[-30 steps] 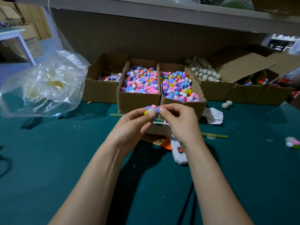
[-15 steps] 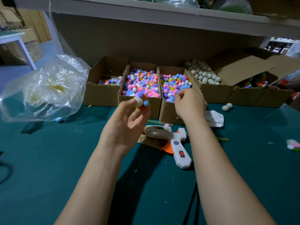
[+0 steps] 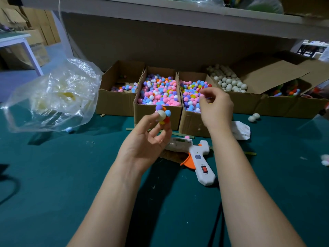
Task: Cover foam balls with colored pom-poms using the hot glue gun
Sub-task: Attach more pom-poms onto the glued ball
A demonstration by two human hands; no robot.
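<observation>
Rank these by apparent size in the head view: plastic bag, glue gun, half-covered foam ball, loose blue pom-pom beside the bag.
1. plastic bag, largest by far.
2. glue gun.
3. foam ball; it is raised nearer the camera, so it may look bigger than it is.
4. blue pom-pom, smallest.

Dim, bluish indoor light, soft shadows under the forearms, wide-angle bending and blur toward the edges.

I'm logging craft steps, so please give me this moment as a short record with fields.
left hand: holds foam ball, partly covered with pom-poms
right hand: over pom-pom box, pinches pink pom-pom
glue gun: lying on green table, untouched
bare foam balls: heaped in cardboard box further back
stage: white foam is exposed on part of the ball
</observation>
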